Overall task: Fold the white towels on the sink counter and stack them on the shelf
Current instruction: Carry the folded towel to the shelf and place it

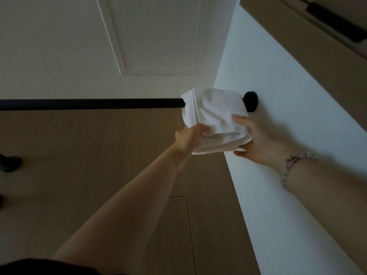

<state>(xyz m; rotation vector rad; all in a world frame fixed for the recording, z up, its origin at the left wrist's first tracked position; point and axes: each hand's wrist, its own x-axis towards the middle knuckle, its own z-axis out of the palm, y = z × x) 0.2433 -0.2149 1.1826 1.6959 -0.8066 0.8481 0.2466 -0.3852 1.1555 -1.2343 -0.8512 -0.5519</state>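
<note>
A folded white towel [213, 118] is held up high, its upper part lying over the right end of a black bar [89, 104]. My left hand [190, 138] grips the towel's lower left corner with curled fingers. My right hand [258, 141] holds the towel's right edge, thumb on the front face and fingers underneath. A bead bracelet [291, 168] circles my right wrist. No shelf surface or sink counter is in view.
The black bar ends in a round black mount [310, 104] on a white side panel [278, 135]. Behind it is wood-grain panelling [99, 155]; above, a cream panelled surface [155, 36]. A dark fitting [10, 162] sits at the left edge.
</note>
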